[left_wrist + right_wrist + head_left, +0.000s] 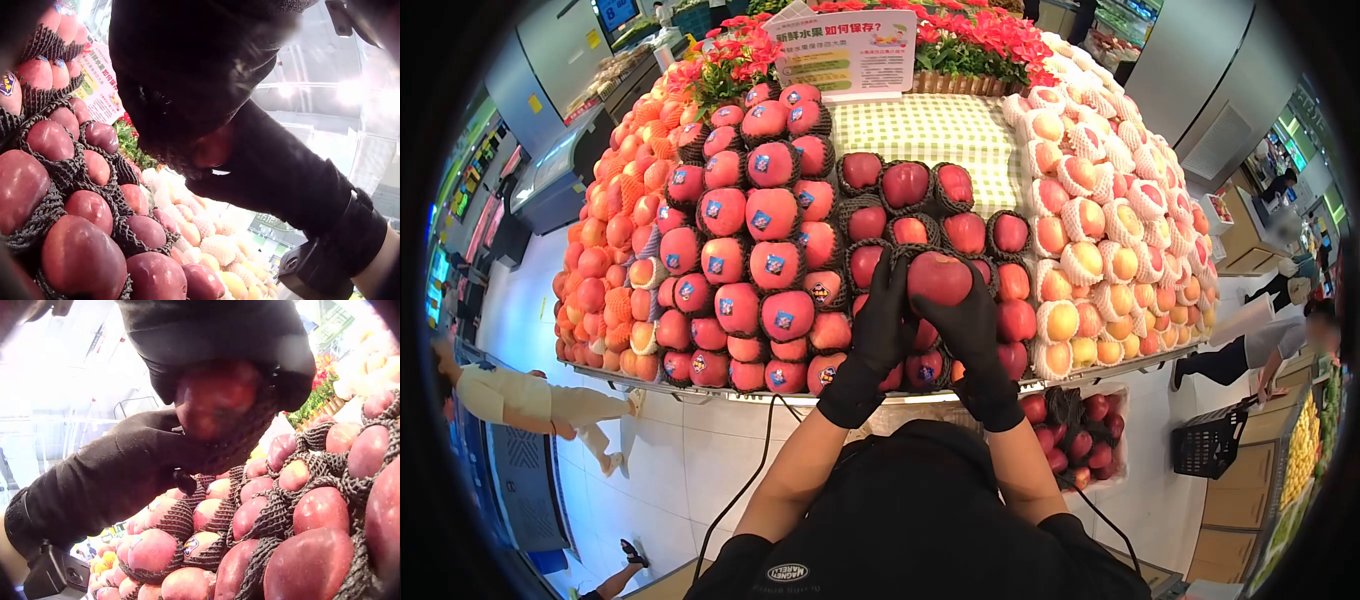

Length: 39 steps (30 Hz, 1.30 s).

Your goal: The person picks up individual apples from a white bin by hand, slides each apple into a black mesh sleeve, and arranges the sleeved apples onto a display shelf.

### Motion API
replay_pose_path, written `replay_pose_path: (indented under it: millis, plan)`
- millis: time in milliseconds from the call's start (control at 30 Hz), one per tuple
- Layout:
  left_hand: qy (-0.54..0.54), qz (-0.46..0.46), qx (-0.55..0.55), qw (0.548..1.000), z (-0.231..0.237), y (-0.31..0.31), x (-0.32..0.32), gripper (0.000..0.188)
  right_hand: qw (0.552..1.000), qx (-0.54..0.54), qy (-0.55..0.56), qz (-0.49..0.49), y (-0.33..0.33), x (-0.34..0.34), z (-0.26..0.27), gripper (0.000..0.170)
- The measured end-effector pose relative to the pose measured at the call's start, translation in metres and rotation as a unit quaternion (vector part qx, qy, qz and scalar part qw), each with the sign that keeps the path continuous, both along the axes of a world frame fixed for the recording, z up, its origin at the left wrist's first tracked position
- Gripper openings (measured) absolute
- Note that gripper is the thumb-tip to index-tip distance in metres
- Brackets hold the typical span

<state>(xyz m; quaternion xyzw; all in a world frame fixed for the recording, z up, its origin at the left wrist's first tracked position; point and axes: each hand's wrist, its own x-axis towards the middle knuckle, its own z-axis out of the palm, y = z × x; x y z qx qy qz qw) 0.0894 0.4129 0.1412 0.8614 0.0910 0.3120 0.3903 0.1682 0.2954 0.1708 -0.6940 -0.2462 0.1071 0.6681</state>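
Both hands wear black gloves. A large red apple is held between them above the front rows of the display. The right hand grips its right side, with the thumb across the lower front. At its left side is the left hand, fingers pointing up beside a black foam net. In the right wrist view the apple sits partly in a dark net, under the right hand with the left hand beside it. Gloves hide much of the apple in the left wrist view, where a red patch shows.
Stickered apples in black nets stand left, pale-netted fruit right. Behind are a checked cloth, a sign and red flowers. A crate of apples stands on the floor. People stand at both sides.
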Motion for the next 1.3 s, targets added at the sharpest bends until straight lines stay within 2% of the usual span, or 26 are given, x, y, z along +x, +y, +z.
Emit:
replay_pose_path:
  millis: [67,167,267,367,467,567,600,667,733,767,867,933,967,1033,1100,1167,1200,1267,1300]
  plan:
    - [0.003,-0.010,0.012,1.000,0.005,-0.001,0.000,0.070,1.000,-0.004,-0.008,-0.016,0.002,-0.002,0.006,0.070]
    - [0.019,0.008,0.056,0.998,0.008,-0.005,-0.001,0.071,0.993,-0.051,-0.094,-0.039,0.005,-0.002,0.013,0.077]
    - [0.018,0.028,0.082,0.996,0.011,-0.008,-0.003,0.070,0.960,-0.154,-0.207,-0.106,0.007,0.000,-0.002,0.086]
    - [0.012,0.013,0.076,0.997,0.016,-0.016,-0.007,0.073,0.948,-0.189,-0.224,-0.126,0.009,-0.001,0.000,0.096]
    - [-0.019,-0.017,0.085,0.996,0.013,-0.015,-0.009,0.073,0.936,-0.149,-0.275,-0.163,0.012,0.003,-0.010,0.098]
    - [-0.067,-0.063,0.083,0.992,0.005,0.000,-0.010,0.072,0.943,-0.169,-0.240,-0.159,0.007,0.004,-0.008,0.102]
    - [-0.084,-0.081,0.078,0.990,0.003,0.003,-0.010,0.072,0.937,-0.169,-0.259,-0.162,0.007,0.004,-0.007,0.102]
    - [-0.098,-0.087,-0.115,0.985,-0.001,-0.001,-0.007,0.065,0.926,-0.168,-0.295,-0.166,0.006,0.001,-0.006,0.104]
    - [-0.096,-0.102,-0.224,0.964,0.007,-0.004,-0.008,0.060,0.924,-0.174,-0.301,-0.158,0.005,-0.002,-0.002,0.103]
    - [-0.089,-0.116,-0.237,0.960,0.013,-0.004,-0.009,0.058,0.923,-0.178,-0.304,-0.156,0.005,-0.004,0.000,0.103]
    - [-0.012,-0.155,-0.363,0.919,0.002,0.005,-0.004,0.054,0.940,-0.196,-0.255,-0.115,0.003,-0.006,0.008,0.100]
    - [0.007,-0.150,-0.410,0.900,-0.005,0.009,0.002,0.054,0.939,-0.184,-0.275,-0.094,0.001,-0.006,0.011,0.096]
    - [-0.008,-0.133,-0.403,0.905,-0.010,0.010,0.006,0.055,0.938,-0.179,-0.286,-0.080,0.000,-0.005,0.013,0.094]
    - [-0.040,-0.120,-0.448,0.885,-0.003,0.009,0.007,0.056,0.947,-0.144,-0.283,-0.045,-0.007,-0.005,0.020,0.090]
    - [-0.071,-0.129,-0.546,0.824,0.004,0.007,0.002,0.055,0.962,-0.101,-0.247,-0.050,-0.008,-0.005,0.018,0.081]
    - [-0.081,-0.136,-0.545,0.823,-0.002,0.009,0.003,0.058,0.978,-0.048,-0.181,-0.095,-0.004,0.001,0.010,0.066]
    - [-0.086,-0.140,-0.544,0.823,-0.006,0.010,0.004,0.059,0.975,-0.072,-0.193,-0.088,-0.005,0.004,0.009,0.058]
    - [-0.104,-0.133,-0.450,0.877,-0.013,0.012,0.008,0.063,0.966,-0.119,-0.216,-0.075,-0.007,0.009,0.008,0.041]
    - [-0.112,-0.129,-0.402,0.900,-0.012,0.012,0.009,0.066,0.971,-0.096,-0.201,-0.082,-0.006,0.009,0.006,0.035]
